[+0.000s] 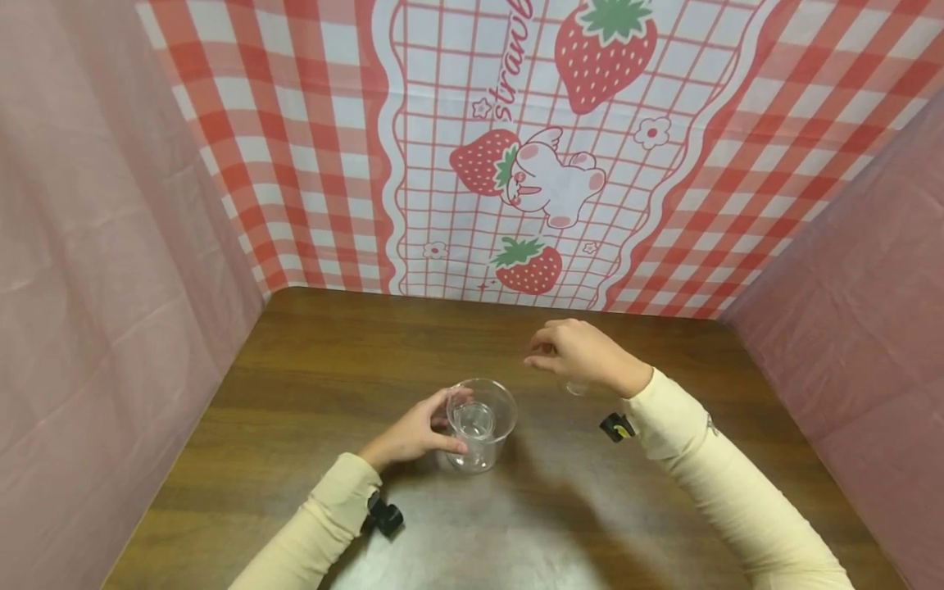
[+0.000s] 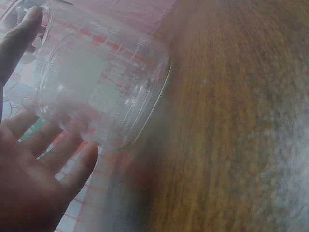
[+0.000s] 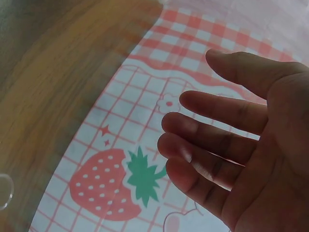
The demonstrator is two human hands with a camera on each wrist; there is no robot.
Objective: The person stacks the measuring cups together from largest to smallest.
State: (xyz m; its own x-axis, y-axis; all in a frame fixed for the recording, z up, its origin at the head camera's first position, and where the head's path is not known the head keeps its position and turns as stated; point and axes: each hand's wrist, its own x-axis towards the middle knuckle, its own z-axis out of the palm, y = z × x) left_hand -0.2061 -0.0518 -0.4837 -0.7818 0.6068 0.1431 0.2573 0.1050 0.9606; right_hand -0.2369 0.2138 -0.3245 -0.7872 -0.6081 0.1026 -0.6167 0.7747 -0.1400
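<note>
A clear cylindrical glass beaker (image 1: 496,447), with a smaller clear glass vessel (image 1: 474,419) nested inside, occupies the frame's lower centre, grasped by the left hand (image 1: 419,429). The right hand (image 1: 578,348), right of centre, hangs loose-fingered, apparently empty. Steadying seems underway; the next move calls for gentle grip.

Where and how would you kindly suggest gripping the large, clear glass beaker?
The large beaker looks best gripped round its curved outer wall below the rim, coming from the right: it is upright, the bare left hand holds its left side, and a smaller clear glass vessel sits inside.
</note>
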